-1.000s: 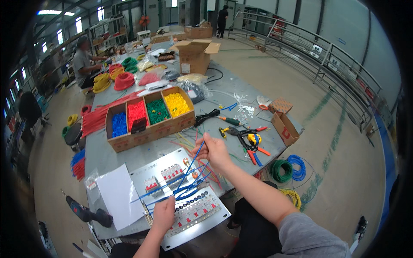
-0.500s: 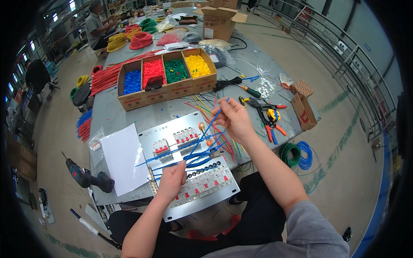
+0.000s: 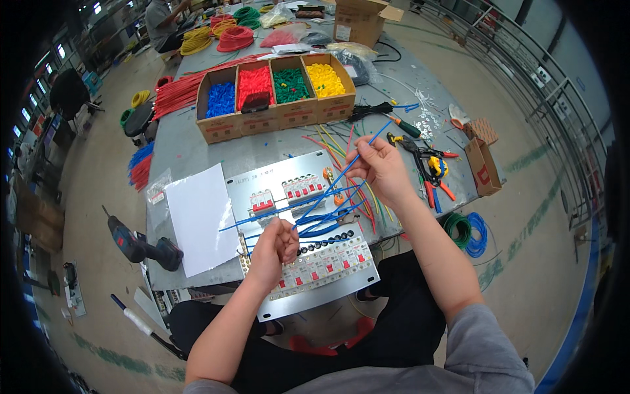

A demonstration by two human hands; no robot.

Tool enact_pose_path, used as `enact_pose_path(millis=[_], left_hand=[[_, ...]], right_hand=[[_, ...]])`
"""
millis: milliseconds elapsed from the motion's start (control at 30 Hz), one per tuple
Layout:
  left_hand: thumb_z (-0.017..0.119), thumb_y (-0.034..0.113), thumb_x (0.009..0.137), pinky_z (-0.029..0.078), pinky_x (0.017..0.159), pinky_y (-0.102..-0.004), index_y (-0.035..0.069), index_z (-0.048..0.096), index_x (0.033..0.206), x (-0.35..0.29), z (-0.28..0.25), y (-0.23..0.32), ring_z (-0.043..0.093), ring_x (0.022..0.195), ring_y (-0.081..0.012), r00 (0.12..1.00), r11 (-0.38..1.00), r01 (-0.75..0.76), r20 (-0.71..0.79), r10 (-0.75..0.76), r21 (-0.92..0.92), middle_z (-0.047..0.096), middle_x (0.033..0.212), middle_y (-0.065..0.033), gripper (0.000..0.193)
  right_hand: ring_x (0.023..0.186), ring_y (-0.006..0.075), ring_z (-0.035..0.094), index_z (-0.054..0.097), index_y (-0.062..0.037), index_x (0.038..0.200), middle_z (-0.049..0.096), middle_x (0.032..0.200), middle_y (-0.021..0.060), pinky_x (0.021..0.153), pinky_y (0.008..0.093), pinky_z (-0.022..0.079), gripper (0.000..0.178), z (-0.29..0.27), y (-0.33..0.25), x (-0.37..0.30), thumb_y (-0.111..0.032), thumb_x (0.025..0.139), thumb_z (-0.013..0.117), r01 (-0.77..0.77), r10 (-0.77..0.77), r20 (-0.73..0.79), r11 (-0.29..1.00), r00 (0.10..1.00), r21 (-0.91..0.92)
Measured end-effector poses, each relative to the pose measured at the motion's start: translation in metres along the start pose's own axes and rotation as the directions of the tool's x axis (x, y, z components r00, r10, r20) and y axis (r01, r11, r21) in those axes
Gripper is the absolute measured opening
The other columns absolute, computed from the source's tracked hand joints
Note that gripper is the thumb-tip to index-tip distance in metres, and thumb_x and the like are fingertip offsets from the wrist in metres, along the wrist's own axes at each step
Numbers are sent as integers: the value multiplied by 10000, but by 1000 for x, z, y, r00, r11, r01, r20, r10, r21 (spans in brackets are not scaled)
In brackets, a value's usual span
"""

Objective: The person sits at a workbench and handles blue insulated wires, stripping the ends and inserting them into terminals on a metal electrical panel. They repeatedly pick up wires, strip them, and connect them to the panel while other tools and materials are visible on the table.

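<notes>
Head view, looking down at a person's two bare hands over a grey surface [image 3: 190, 157]. The right hand [image 3: 378, 171], above the right side of a metal plate [image 3: 319, 291], pinches a thin blue wire [image 3: 340, 177] between thumb and fingers. The left hand [image 3: 272, 251], lower and to the left, hovers over the plate's middle with its fingers loosely curled; whether it grips anything cannot be told.

The wire is nearest the right hand, which is on it. From the left hand it lies to the right and toward the far edge of the surface. Its long axis is a slanting line across the plate: one end points past the right hand toward the surface's far right corner, the other runs down toward the left hand, where it merges visually with other blue wires.

The plate overhangs the surface's near edge and carries switch blocks with red levers, a long row of them [image 3: 321, 267] on its near part. Blue-handled pliers [image 3: 320, 228] lie across its middle. To the plate's left is a white sheet [image 3: 200, 220]; beyond it, a cardboard box [image 3: 220, 130] in four compartments holds blue, red, green and yellow pieces.
</notes>
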State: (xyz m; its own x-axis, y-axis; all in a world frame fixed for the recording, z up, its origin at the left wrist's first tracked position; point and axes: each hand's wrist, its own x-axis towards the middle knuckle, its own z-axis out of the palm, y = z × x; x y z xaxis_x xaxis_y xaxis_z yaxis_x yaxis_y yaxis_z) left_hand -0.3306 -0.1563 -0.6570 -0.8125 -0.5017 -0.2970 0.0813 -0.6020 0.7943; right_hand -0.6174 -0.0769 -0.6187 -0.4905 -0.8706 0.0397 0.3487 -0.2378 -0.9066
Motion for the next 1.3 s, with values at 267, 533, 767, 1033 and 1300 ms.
enact_pose_path(millis=[267, 533, 767, 1033, 1300], left_hand=[[508, 355, 1088, 307, 552, -261, 86, 533, 858, 4, -1, -5, 350, 574, -84, 999, 993, -29, 23, 26, 117, 431, 653, 32, 355], [513, 274, 1096, 331, 537, -318, 15, 494, 816, 10, -7, -20, 377, 570, -111, 917, 672, -284, -11, 399, 684, 453, 615, -31, 382], [491, 272, 1092, 397, 564, -398, -12, 517, 833, 5, 5, -8, 489, 554, -283, 906, 551, -301, 53, 420, 778, 524, 623, -157, 385], [478, 250, 1084, 417, 575, -436, -6, 539, 844, 7, 8, -3, 561, 601, -386, 893, 482, -333, 106, 438, 810, 561, 657, -198, 356], [532, 203, 1043, 431, 580, -473, 5, 546, 802, 10, 9, -1, 579, 623, -413, 854, 346, -347, 142, 500, 871, 570, 667, -202, 312]], right_hand=[[847, 220, 753, 562, 10, 1208, 713, 977, 137, 742, 303, 643, 269, 28, 17, -9, -214, 1064, 598, -151, 157, 43, 980, 987, -129], [854, 242, 764, 637, 57, 1132, 732, 944, 181, 761, 329, 643, 340, 59, 48, -33, -271, 1084, 563, -321, 356, 124, 918, 926, -234], [837, 282, 768, 630, 75, 1103, 745, 951, 216, 750, 349, 646, 435, 57, 41, -38, -319, 1120, 447, -308, 316, 83, 946, 945, -98], [804, 287, 764, 617, 43, 1132, 747, 975, 229, 717, 338, 636, 371, 51, 43, -38, -292, 1115, 460, -323, 318, 86, 945, 944, 51], [836, 286, 763, 554, 40, 1241, 742, 976, 237, 742, 332, 631, 380, 51, 49, -40, -306, 1112, 467, -372, 366, 65, 914, 928, 163]])
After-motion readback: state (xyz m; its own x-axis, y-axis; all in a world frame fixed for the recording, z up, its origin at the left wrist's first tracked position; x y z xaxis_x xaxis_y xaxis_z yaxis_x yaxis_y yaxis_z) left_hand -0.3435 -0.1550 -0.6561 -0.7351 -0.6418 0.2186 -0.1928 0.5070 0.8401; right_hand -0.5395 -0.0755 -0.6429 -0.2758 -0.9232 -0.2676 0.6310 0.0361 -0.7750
